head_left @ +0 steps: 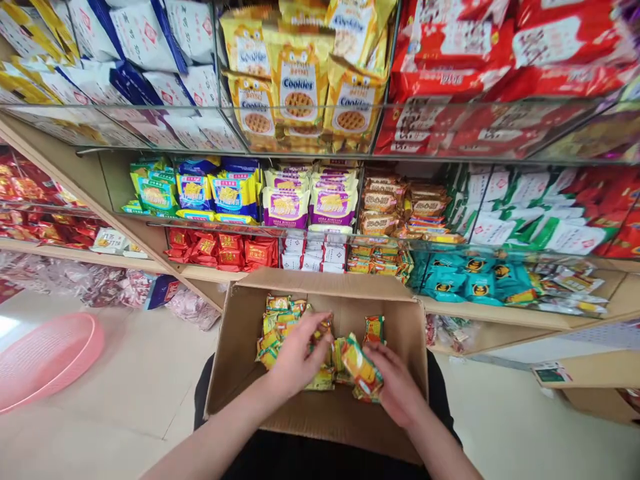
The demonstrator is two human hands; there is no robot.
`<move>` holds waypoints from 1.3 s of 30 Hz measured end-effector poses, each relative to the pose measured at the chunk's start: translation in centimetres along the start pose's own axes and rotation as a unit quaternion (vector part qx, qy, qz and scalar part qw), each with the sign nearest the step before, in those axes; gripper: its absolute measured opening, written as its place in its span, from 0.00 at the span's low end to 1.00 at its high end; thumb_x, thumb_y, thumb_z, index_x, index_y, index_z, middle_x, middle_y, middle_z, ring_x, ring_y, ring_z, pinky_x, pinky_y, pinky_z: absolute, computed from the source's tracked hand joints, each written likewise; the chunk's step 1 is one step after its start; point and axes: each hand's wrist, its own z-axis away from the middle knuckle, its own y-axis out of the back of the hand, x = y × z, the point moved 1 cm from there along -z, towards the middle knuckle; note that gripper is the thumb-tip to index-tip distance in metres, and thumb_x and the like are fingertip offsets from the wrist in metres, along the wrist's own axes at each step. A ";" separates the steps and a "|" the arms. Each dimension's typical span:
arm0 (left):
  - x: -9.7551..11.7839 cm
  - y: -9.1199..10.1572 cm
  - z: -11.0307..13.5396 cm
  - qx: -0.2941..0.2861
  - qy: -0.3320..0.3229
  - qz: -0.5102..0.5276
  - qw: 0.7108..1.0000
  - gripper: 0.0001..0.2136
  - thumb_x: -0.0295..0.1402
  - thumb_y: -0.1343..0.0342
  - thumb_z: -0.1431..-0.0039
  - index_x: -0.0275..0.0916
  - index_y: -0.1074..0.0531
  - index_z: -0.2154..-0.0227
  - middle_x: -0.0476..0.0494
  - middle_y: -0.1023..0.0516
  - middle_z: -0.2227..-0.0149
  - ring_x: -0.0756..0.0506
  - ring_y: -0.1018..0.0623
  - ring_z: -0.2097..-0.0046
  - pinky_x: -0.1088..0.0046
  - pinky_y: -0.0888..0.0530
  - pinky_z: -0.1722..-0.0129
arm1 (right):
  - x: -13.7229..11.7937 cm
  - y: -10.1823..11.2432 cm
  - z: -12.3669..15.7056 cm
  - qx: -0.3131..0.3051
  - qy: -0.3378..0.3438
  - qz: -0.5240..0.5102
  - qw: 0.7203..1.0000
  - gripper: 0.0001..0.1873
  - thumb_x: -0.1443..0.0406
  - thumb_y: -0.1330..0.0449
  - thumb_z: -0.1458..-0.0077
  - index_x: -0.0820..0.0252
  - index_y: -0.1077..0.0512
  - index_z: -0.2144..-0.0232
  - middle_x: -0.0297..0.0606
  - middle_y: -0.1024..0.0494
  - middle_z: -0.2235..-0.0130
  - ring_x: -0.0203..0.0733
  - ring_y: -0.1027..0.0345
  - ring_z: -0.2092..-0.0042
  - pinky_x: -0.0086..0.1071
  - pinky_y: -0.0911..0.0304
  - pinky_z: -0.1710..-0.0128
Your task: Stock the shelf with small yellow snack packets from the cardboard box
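Note:
An open cardboard box (313, 427) rests across my lap with small yellow-and-green snack packets (273, 333) lying loose inside. My right hand (397, 383) grips one snack packet (361, 367), yellow with green and red, tilted over the box's right half. Over the pile, my left hand (297, 353) is loosely curved, thumb and fingers apart, close to several packets. Part of what lies beneath its fingers is hidden. Another packet (375, 329) leans near the box's far right inner side.
Ahead stand shelves with glass fronts (305, 137), holding yellow cookie bags (299, 83), red bags (450, 47) and blue biscuit packs (230, 193). Matching small packets (377, 260) fill a low compartment just beyond the box. A pink basket (55, 360) sits on the floor at left, another cardboard box (595, 393) at right.

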 end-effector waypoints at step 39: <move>0.6 -3.8 1.2 0.085 0.123 0.190 0.970 0.11 0.42 0.55 0.44 0.39 0.40 0.74 0.53 0.39 0.77 0.53 0.38 0.75 0.77 0.38 0.74 | -1.9 -1.9 1.2 0.230 0.193 0.192 0.934 0.21 0.48 0.56 0.48 0.57 0.40 0.79 0.34 0.31 0.79 0.39 0.38 0.76 0.30 0.44 0.77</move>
